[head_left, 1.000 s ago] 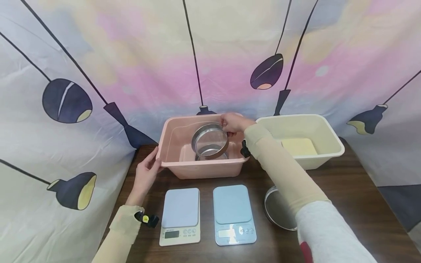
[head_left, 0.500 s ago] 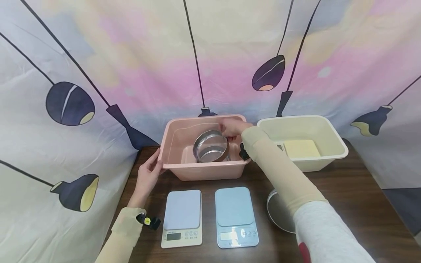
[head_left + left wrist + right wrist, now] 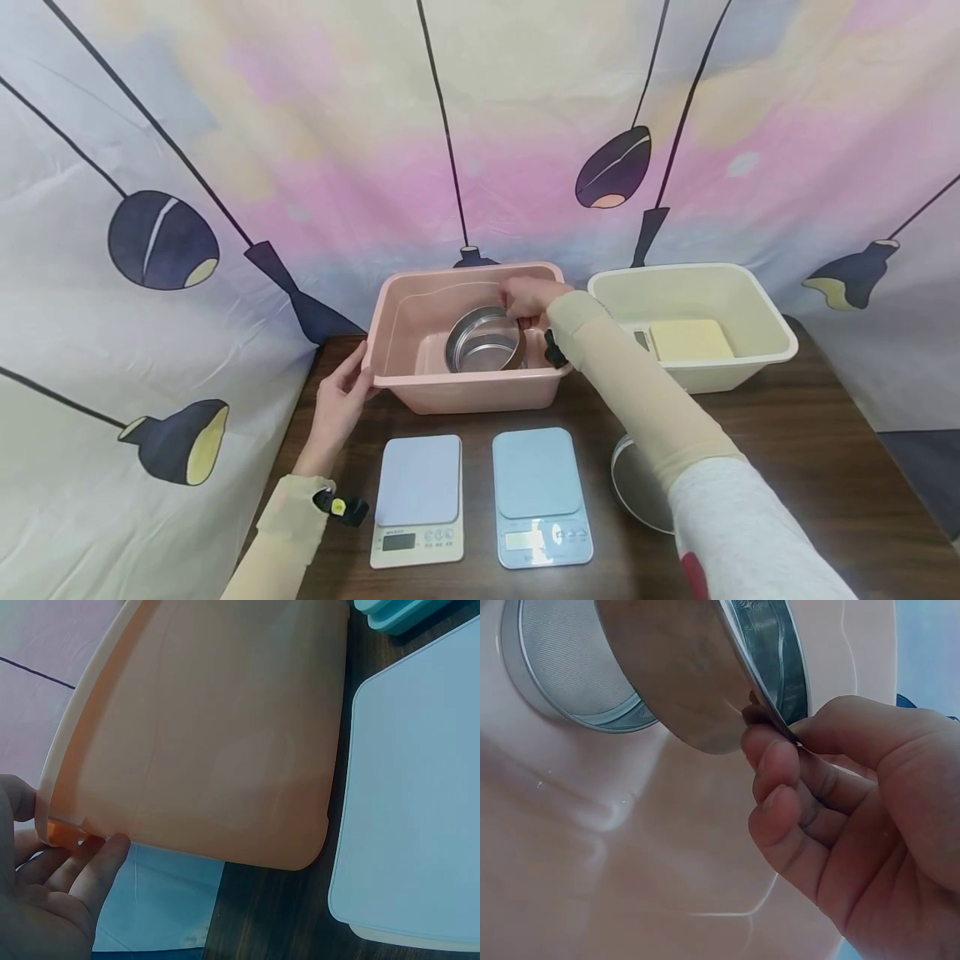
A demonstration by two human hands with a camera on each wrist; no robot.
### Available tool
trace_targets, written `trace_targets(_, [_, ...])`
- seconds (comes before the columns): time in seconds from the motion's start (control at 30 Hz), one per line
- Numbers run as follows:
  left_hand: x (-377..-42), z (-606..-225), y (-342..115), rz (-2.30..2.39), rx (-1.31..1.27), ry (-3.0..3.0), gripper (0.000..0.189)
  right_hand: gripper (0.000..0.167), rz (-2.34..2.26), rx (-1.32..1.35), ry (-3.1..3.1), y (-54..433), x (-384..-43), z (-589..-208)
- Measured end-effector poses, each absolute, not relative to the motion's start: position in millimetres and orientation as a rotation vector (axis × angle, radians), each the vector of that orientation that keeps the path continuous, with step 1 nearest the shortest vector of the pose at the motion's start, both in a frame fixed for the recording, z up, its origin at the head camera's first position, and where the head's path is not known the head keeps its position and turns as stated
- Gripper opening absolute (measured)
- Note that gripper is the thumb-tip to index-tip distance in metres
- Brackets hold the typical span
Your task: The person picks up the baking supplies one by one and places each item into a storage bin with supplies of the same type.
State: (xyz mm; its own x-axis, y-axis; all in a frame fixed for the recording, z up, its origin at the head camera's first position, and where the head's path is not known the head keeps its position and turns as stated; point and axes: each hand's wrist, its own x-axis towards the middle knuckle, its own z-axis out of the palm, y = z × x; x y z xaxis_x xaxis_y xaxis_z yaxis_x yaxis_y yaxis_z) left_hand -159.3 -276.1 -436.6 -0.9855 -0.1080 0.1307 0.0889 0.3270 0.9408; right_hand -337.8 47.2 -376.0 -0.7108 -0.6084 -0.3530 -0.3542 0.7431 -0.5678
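Observation:
My right hand (image 3: pixel 531 298) reaches into the pink plastic basin (image 3: pixel 457 393) and pinches the rim of a round metal sieve (image 3: pixel 675 675) between thumb and fingers. The sieve is tilted. Beneath it, on the basin's floor, lies a second metal sieve (image 3: pixel 570 652) with a fine mesh; the held one overlaps it in the head view. My left hand (image 3: pixel 337 408) grips the basin's left rim near the front corner, thumb on one side and fingers under the lip, as the left wrist view shows with the left hand's fingers (image 3: pixel 101 874).
In front of the basin lie a white kitchen scale (image 3: pixel 418 483) and a light blue one (image 3: pixel 536 475). Another round metal sieve (image 3: pixel 637 492) sits partly under the right forearm. A cream basin (image 3: pixel 750 358) at right holds a pale yellow scale (image 3: pixel 690 340). A printed curtain (image 3: pixel 337 167) hangs behind.
My right hand has lowered the pinched sieve deeper into the pink basin, towards the sieve on the floor. The left hand keeps its grip on the rim.

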Motion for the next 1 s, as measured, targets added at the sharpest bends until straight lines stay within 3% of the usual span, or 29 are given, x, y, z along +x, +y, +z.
trace_targets(0.4, [-160.0,-437.0,-275.0,-1.750,0.007,-2.396,0.051,0.023,-0.622,-0.708,2.401,41.1,-334.1,-374.8])
trace_targets(0.73, [-159.7,-436.0,-275.3,-1.745,0.020,-2.394,0.051,0.027,-0.683,-0.525,2.288,46.0,-332.7,-375.0])
trace_targets(1.0, [-159.4,-436.7,-274.9,-1.768,0.022,-2.381,0.051,0.025,-0.655,-0.657,2.331,58.6,-332.7,-366.8])
